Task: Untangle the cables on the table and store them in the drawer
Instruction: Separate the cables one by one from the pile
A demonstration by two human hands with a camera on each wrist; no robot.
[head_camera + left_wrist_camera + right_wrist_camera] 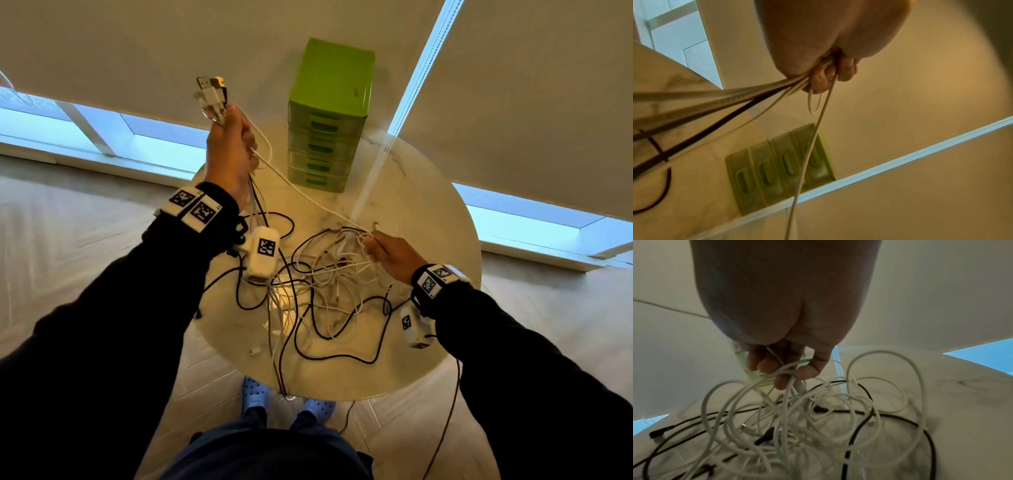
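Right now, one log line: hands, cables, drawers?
left hand: holds plug ends raised | right hand: pinches white cables in tangle | tangle: on table | drawer unit: all shut

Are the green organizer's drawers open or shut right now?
Shut: every drawer front on the green organizer sits flush with the others, none pulled out, in the head and left wrist views.

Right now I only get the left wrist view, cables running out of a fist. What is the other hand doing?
Observer: The right hand pinches white cables at the tangle on the table.
Operator: Anything above the fist?
Observer: Connectors of the bundle stick up above the left hand gripping it.
Operator: Anything near the edge?
Observer: A dark cable runs to the table's near edge.
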